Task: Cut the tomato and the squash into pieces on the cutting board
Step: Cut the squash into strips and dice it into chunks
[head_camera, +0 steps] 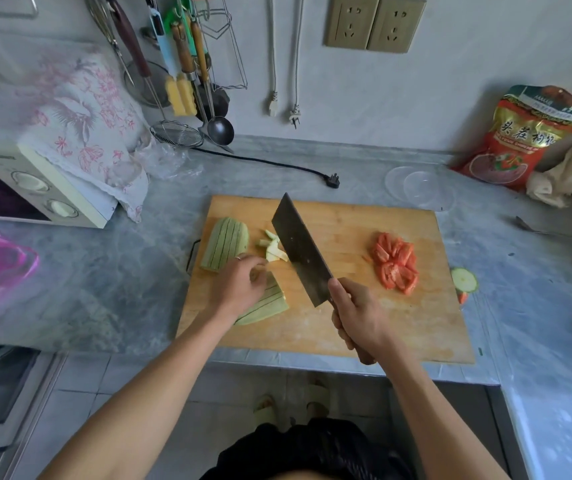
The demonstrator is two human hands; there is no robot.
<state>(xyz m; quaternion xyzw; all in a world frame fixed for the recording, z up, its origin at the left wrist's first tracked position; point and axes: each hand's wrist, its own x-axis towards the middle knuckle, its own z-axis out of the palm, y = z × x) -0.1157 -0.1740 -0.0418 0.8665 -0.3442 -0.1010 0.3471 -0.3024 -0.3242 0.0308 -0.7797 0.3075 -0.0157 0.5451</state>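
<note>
A wooden cutting board lies on the grey counter. On its left rests a pale green squash half, flat side down. My left hand presses on a second squash piece nearer to me. Small cut squash strips lie beside the blade. My right hand grips the handle of a cleaver, its blade raised and angled over the strips. Red tomato pieces are piled on the board's right side.
A squash end slice lies on the counter right of the board. Clear lids and a red bag stand at the back right. A black plug lies behind the board, a toaster oven at left.
</note>
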